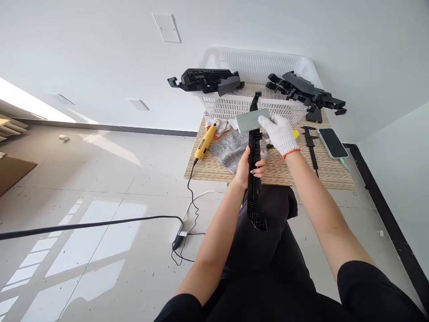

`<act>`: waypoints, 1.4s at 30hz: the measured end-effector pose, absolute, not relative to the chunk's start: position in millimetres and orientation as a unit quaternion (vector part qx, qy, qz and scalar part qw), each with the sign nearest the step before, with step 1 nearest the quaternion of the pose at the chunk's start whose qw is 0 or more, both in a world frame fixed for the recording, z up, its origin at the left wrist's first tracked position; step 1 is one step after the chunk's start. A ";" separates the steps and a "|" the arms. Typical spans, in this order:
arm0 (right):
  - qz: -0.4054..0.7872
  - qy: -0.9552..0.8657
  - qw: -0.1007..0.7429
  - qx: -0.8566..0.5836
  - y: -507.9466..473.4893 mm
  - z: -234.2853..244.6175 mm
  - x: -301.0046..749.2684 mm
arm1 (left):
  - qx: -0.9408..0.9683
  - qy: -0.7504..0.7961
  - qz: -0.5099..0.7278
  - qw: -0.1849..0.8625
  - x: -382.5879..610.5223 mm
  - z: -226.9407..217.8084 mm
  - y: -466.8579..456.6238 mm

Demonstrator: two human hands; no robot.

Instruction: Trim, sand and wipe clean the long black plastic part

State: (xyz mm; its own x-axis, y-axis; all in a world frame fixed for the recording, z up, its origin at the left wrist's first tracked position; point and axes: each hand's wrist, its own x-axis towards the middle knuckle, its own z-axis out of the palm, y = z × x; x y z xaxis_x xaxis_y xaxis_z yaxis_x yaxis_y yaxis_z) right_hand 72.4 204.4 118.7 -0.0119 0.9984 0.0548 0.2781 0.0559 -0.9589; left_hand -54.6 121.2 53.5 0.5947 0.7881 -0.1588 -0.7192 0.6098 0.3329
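Observation:
My bare left hand is wrapped around a long, narrow black plastic part with a ribbed, open inner side. The part stands lengthwise in front of me, its lower end over my lap and its upper end near the basket. In a white knitted glove with an orange cuff, my right hand pinches a flat grey-green rectangular sheet. This sheet lies across the upper stretch of the black part; whether the two touch, I cannot tell. A grey cloth is on the table behind my left hand.
A white slatted basket at the back of the table bears black plastic parts left and more parts right. A corded yellow power tool lies left; calipers and a phone lie right. Cables cross the floor.

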 end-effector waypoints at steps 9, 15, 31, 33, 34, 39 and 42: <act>0.450 -0.554 0.499 -0.491 197.1 129.9 83.3 | 0.104 0.156 0.420 0.888 -53.7 53.0 121.8; 0.472 -0.642 0.404 -0.449 199.6 131.4 82.4 | 0.125 0.140 0.428 0.884 -53.4 50.8 122.1; 0.387 -0.655 0.423 -0.492 213.4 133.7 87.8 | 0.122 0.148 0.424 0.885 -53.6 50.3 122.1; 0.371 -0.640 0.452 -0.498 211.8 135.3 90.5 | 0.128 0.144 0.423 0.885 -53.9 50.2 122.1; 0.385 -0.643 0.437 -0.497 210.8 135.9 91.8 | 0.129 0.143 0.423 0.885 -54.0 50.2 122.2; 0.396 -0.635 0.433 -0.503 206.8 139.2 93.2 | 0.124 0.147 0.424 0.885 -53.9 49.2 122.0; 0.375 -0.599 0.491 -0.509 204.1 144.2 89.0 | 0.132 0.139 0.423 0.886 -54.0 47.5 122.0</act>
